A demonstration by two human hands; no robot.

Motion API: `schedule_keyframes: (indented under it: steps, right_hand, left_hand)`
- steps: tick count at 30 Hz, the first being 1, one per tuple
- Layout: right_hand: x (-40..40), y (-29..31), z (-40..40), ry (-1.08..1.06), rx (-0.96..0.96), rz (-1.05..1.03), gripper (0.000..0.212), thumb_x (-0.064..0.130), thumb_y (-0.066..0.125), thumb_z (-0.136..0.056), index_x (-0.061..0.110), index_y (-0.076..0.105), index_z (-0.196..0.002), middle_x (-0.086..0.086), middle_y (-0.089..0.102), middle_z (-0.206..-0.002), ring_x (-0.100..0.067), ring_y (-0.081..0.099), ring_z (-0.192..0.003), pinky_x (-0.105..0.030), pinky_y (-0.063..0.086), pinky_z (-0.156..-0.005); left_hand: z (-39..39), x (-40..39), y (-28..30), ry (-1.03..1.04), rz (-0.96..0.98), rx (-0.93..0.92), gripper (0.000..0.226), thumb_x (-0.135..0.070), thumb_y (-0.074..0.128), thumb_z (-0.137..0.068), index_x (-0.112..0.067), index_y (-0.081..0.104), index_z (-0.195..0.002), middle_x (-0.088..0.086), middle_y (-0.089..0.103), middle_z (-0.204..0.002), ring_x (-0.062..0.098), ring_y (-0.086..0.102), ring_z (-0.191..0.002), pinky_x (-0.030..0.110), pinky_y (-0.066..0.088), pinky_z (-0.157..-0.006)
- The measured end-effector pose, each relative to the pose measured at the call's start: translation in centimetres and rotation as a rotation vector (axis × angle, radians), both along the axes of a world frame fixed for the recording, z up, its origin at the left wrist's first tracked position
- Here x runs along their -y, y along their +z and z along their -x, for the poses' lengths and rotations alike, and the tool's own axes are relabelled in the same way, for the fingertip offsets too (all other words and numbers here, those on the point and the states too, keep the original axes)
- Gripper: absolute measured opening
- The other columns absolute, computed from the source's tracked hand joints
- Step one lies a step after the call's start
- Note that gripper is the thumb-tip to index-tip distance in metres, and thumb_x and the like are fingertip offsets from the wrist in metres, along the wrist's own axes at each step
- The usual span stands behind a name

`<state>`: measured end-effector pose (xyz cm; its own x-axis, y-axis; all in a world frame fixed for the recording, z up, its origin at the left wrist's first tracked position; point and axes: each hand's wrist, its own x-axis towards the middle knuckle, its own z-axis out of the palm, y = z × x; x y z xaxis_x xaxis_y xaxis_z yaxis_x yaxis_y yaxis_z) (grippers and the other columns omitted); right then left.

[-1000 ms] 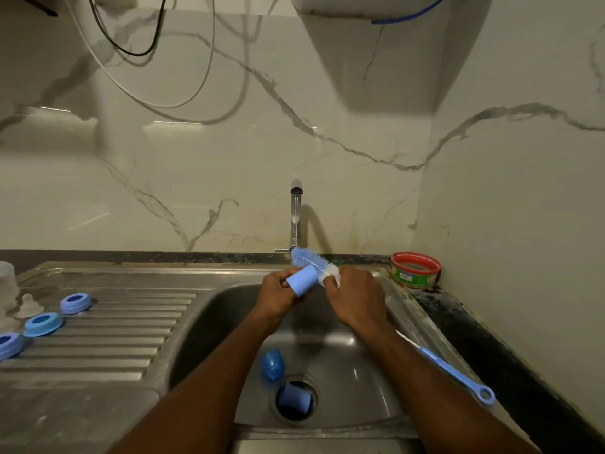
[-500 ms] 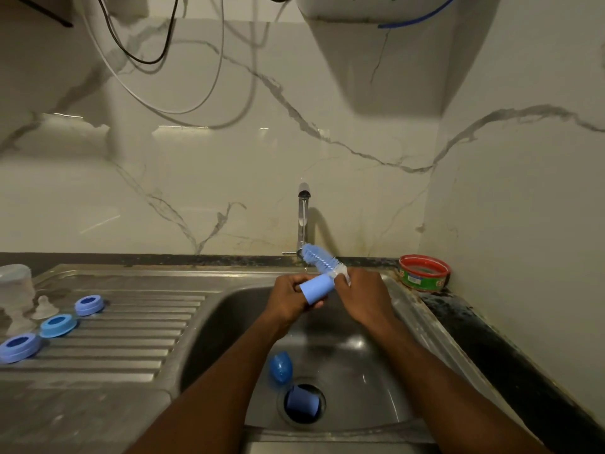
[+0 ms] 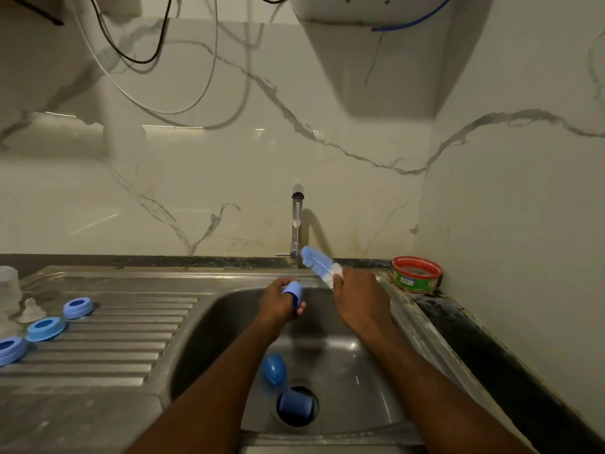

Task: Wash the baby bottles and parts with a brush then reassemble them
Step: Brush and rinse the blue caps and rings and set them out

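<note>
The brush (image 3: 319, 264) has just come out of the blue cap (image 3: 293, 290); a moment ago the two were together. Now the hands are apart at frame centre over the sink (image 3: 343, 362): the left hand (image 3: 281, 303) grips the cap under the tap (image 3: 297, 224), the right hand (image 3: 358, 298) grips the brush. Scrubbing this piece looks finished, rinsing next.

The scene is dim and greenish. Strip reflections glare on the glossy marble wall (image 3: 203, 178) left of the tap (image 3: 297, 224), whose shadow falls rightward. Above the tap a large dark shadow spreads. Wide-angle distortion bends the edges; the nearest forearms look soft.
</note>
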<state>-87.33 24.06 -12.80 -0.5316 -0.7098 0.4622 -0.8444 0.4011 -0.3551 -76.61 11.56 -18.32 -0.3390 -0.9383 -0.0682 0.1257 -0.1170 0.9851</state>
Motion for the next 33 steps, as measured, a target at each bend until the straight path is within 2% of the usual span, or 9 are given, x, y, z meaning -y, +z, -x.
schedule_keyframes:
  steps: [5,9,13,16,18,22,26,30,33]
  right_hand:
    - [0.6,0.3,0.8,0.046,-0.085,-0.095,0.029,0.032,0.05,-0.105,0.018,0.058,-0.128,-0.009,0.067,-0.121,-0.025,0.066,-0.107,-0.035,0.051,-0.083]
    - [-0.4,-0.4,1.1,0.051,-0.116,-0.064,0.033,0.047,0.048,-0.103,0.028,0.065,-0.123,-0.001,0.07,-0.111,-0.02,0.066,-0.097,-0.032,0.047,-0.076]
    - [-0.7,-0.5,1.9,0.021,-0.012,-0.16,0.046,0.062,0.058,-0.089,0.027,0.063,-0.118,0.0,0.07,-0.11,-0.023,0.066,-0.099,-0.032,0.047,-0.074]
    - [-0.9,0.4,2.1,0.102,0.077,-0.281,0.06,0.057,0.073,-0.077,0.024,0.052,-0.123,-0.001,0.066,-0.111,-0.019,0.061,-0.093,-0.033,0.05,-0.074]
    - [-1.4,1.0,2.1,0.157,0.066,-0.367,0.059,0.042,0.077,-0.081,0.02,0.048,-0.128,-0.004,0.063,-0.117,-0.018,0.056,-0.094,-0.031,0.043,-0.073]
    - [-1.9,1.9,3.0,0.198,0.01,-0.317,0.053,0.031,0.078,-0.085,0.022,0.051,-0.13,-0.004,0.066,-0.119,-0.019,0.061,-0.097,-0.032,0.049,-0.079]
    - [-3.1,1.7,4.7,0.157,-0.128,-0.252,0.038,0.035,0.068,-0.091,0.029,0.051,-0.124,-0.002,0.068,-0.118,-0.021,0.064,-0.1,-0.042,0.056,-0.083]
    - [-4.8,0.8,6.7,0.141,-0.056,-0.092,0.028,0.038,0.074,-0.09,0.034,0.062,-0.115,0.005,0.069,-0.108,-0.012,0.061,-0.092,-0.03,0.049,-0.078]
    - [-4.5,0.4,7.6,0.105,-0.076,-0.063,0.027,0.039,0.071,-0.092,0.036,0.065,-0.118,0.002,0.065,-0.114,-0.017,0.062,-0.096,-0.035,0.049,-0.078]
  left_hand:
    - [-0.2,-0.2,1.0,-0.049,-0.139,-0.116,0.02,-0.001,0.048,-0.103,-0.008,0.058,-0.119,0.018,0.053,-0.105,0.027,0.06,-0.087,0.031,0.056,-0.07]
    - [-0.5,-0.5,1.0,-0.223,-0.139,-0.155,0.023,0.011,0.052,-0.093,-0.007,0.06,-0.105,0.022,0.056,-0.119,0.033,0.06,-0.112,0.034,0.06,-0.079]
    - [-1.0,-0.3,0.9,-0.247,-0.009,-0.025,0.032,0.014,0.062,-0.089,-0.008,0.058,-0.112,0.02,0.063,-0.119,0.026,0.066,-0.104,0.034,0.06,-0.087]
    - [-1.3,0.9,-0.4,-0.209,0.016,-0.029,0.066,0.004,0.071,-0.088,-0.016,0.04,-0.142,0.022,0.055,-0.133,0.031,0.068,-0.106,0.04,0.061,-0.087]
    - [-1.5,1.1,-0.8,-0.175,0.112,0.053,0.066,-0.013,0.073,-0.091,-0.018,0.035,-0.145,0.02,0.056,-0.132,0.027,0.07,-0.1,0.031,0.062,-0.074]
    - [-1.7,1.4,-1.6,-0.106,0.502,0.588,0.05,-0.053,0.054,-0.099,-0.013,0.05,-0.128,0.009,0.065,-0.112,0.013,0.066,-0.085,0.016,0.052,-0.056]
    - [-1.9,2.0,-2.0,-0.175,0.688,0.821,0.052,-0.051,0.04,-0.105,-0.006,0.064,-0.118,0.019,0.068,-0.114,0.031,0.064,-0.105,0.041,0.049,-0.098]
    - [-1.6,2.1,-1.7,-0.109,0.696,0.733,0.05,-0.047,0.052,-0.102,-0.005,0.052,-0.129,0.012,0.063,-0.117,0.024,0.062,-0.107,0.035,0.05,-0.096]
    - [-0.9,2.5,-2.3,-0.104,0.698,0.73,0.051,-0.05,0.055,-0.1,-0.009,0.052,-0.13,0.008,0.064,-0.117,0.021,0.062,-0.106,0.036,0.051,-0.095]
